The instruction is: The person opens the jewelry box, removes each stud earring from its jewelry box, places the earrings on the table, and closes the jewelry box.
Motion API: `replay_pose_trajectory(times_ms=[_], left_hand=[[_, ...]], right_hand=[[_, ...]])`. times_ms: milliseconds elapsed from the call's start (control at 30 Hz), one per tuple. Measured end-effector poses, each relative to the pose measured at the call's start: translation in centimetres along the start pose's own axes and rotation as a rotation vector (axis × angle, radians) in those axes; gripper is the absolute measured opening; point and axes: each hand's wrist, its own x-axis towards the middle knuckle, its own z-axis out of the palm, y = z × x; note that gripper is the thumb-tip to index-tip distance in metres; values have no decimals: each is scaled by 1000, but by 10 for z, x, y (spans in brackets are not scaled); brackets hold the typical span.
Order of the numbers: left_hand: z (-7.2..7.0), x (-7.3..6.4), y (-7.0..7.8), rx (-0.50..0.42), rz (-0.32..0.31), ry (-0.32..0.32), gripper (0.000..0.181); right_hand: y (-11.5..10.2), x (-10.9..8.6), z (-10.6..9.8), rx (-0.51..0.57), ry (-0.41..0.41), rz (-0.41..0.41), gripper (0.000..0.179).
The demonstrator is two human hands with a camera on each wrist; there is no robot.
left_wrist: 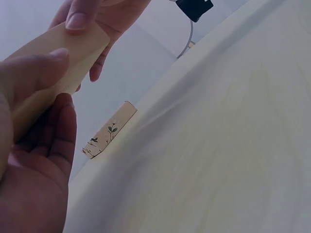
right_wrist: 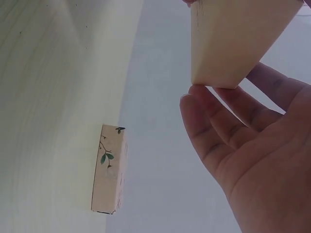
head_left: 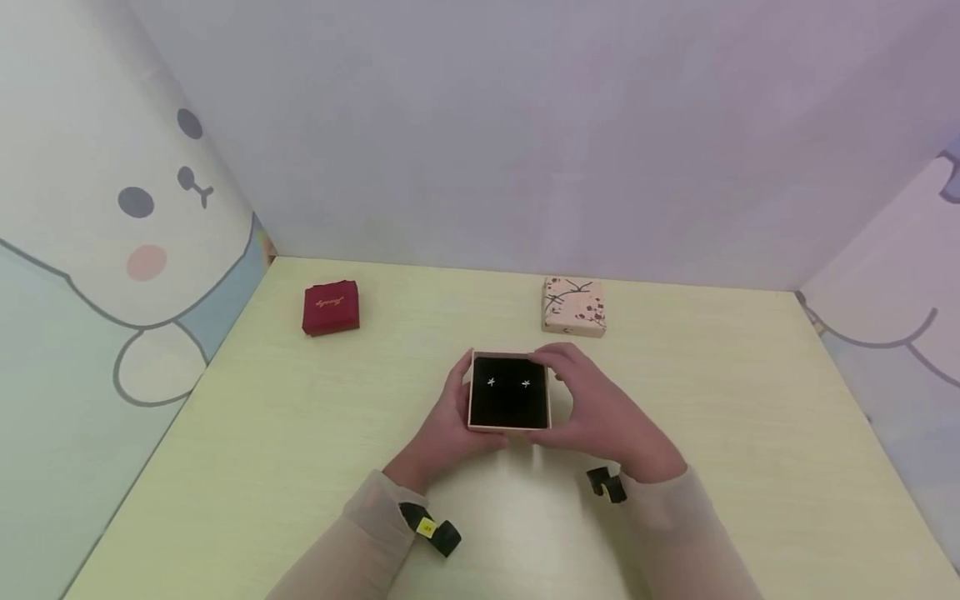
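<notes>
Near the middle of the head view, a small jewelry box [head_left: 510,415] is held above the table between both hands. It is uncovered, with a black insert that carries two small star-shaped earrings [head_left: 526,384]. My left hand [head_left: 448,427] grips its left side, the thumb along the near wall. On the right, my right hand [head_left: 603,412] holds the box between thumb and fingers at the near and far corners. The right wrist view shows the plain pale underside of the box [right_wrist: 238,43] with fingertips touching its edge. Behind it lies a pink flower-printed box lid [head_left: 573,307].
A dark red box [head_left: 332,308] with gold lettering sits at the back left of the pale yellow table [head_left: 750,400]. A pale wall [head_left: 480,142] rises at the table's back edge. Cartoon-printed panels [head_left: 90,275] stand at both sides.
</notes>
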Motion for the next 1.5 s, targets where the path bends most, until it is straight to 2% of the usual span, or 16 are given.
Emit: replay_pose_trajectory(times_ms=[267, 533, 667, 1033, 1500], left_hand=[[2, -2, 2, -11, -3, -7, 127], [4, -2, 5, -18, -5, -5, 122], [4, -2, 5, -20, 2, -9, 124], [2, -1, 2, -45, 29, -26, 128], [4, -1, 2, -10, 33, -10, 125]], right_hand=[[0, -3, 2, -26, -12, 2, 87], [-1, 1, 7, -105, 115, -15, 45], [-4, 4, 9, -127, 150, -12, 36], [-10, 7, 13, -200, 188, -11, 26], [-12, 6, 17, -235, 214, 5, 14]])
